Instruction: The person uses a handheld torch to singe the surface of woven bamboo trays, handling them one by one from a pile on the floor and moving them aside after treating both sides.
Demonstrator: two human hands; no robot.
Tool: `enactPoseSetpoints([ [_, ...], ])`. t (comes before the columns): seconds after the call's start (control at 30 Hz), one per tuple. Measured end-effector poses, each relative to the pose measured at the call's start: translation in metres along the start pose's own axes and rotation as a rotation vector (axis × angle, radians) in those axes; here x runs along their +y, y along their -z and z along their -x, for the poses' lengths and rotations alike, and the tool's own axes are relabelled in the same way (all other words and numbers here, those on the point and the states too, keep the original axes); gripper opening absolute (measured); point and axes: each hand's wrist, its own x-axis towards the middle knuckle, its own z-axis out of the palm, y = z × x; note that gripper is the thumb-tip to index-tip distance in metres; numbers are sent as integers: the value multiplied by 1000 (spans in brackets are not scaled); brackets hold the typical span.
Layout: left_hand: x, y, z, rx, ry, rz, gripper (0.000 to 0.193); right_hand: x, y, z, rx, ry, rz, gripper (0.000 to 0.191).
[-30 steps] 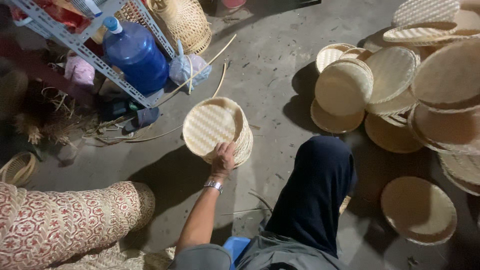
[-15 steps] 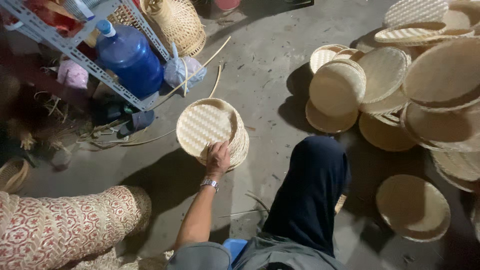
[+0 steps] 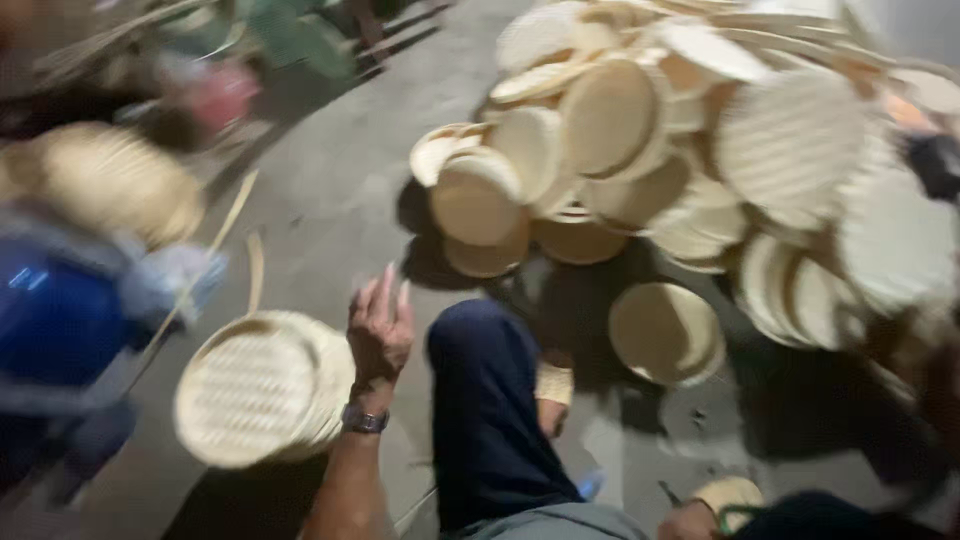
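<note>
Woven bamboo made up nearly everything on the concrete floor (image 3: 330, 190) — flat round trays in two groups. The small stack of trays (image 3: 262, 388) served as the landmark for all positions below.

Left hand (image 3: 379, 322): raised just to the right of the small stack, fingers spread and pointing up and away from the body, palm empty. It gripped nothing. Motion blur hid whether its heel touched the stack's rim; it appeared just beside it. A wristwatch (image 3: 364, 419) sat on the forearm below.

Right hand (image 3: 690, 520): low at the frame's bottom edge, well to the right of the small stack. Only part of it showed, so whether it was open or closed could not be told. A small pale round object (image 3: 728, 492) lay against it.

Governing relation: the small stack lay to the left of and slightly below the left hand — the nearer hand by far. The person's dark-trousered leg (image 3: 485, 410) stood between the stack and the right hand. The trays were round and had no long axis; they lay flat, open face up.

Large heap of trays (image 3: 700, 170): up and to the right of the small stack, well apart from it, beyond the leg. One single tray (image 3: 665, 332) lay at the heap's near edge.

A blue container (image 3: 55, 320) stood to the left of the small stack, blurred.
</note>
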Motion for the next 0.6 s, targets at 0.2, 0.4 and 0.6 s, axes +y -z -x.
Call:
enactPoseSetpoints([
  [0.2, 146, -145, -84, -610, 24, 884, 44, -26, 33, 24, 66, -121, -122, 48],
  [0.4, 212, -336, 6, -1387, 62, 606, 65, -39, 57, 35, 53, -491, -342, 43],
  [0.6, 227, -377, 160, -1085, 879, 534, 74, -35, 71, 36, 99, -491, -422, 41],
])
